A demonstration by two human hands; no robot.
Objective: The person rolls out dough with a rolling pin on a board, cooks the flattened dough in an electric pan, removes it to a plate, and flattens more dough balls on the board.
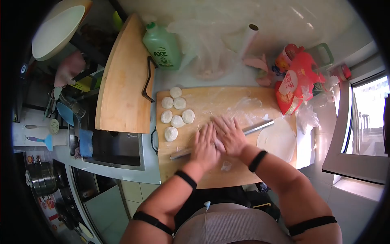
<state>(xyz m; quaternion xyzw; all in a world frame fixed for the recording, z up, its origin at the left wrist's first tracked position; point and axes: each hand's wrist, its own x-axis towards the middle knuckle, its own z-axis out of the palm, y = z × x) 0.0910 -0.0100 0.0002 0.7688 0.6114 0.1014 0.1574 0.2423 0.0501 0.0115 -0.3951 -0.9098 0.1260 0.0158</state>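
Observation:
A metal rolling pin [258, 127] lies slantwise across the wooden board [203, 175]. Both hands press down over its middle. My left hand [204, 143] lies flat on it, fingers stretched forward. Beside it my right hand [228, 135] also has its fingers extended over the pin, slightly blurred. Something pale, perhaps dough, shows between the hands; most of it is hidden. To the right of my right hand is a thin round sheet of dough [277, 139]. Several floured dough pieces [177, 121] sit at the board's left. A small white scrap [226, 165] lies near the front.
A red flour bag [289, 91] stands at the board's back right corner. Behind the board are a green AXE bottle [164, 49] and a cardboard roll [247, 40]. Another wooden board [124, 81] leans upright over the sink [122, 148] at left. A window [367, 118] stands open at right.

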